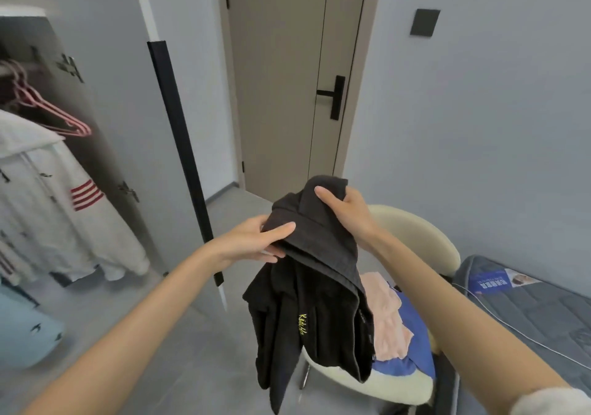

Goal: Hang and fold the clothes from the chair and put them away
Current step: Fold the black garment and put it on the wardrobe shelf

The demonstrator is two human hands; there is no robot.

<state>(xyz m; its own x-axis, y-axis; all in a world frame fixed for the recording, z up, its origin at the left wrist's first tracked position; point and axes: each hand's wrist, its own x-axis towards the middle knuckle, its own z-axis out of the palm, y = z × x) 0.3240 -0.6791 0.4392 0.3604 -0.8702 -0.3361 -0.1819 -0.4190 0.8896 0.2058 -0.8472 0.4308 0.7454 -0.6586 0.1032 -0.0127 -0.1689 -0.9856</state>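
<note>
Holding the black garment (307, 302) above the chair (412, 229), you've got both hands closed on its top edge. Your left hand (252, 242) pinches the fold and your right hand (345, 207) bunches cloth higher up. My read is soft, limp and fairly light, so it'll sag but won't slip. Regrip at the shoulder seams, not mid-fabric. A pink garment (383, 312) and a blue garment (415, 347) lie on the chair seat. Pink hangers (78, 127) hang well left of the chair.
</note>
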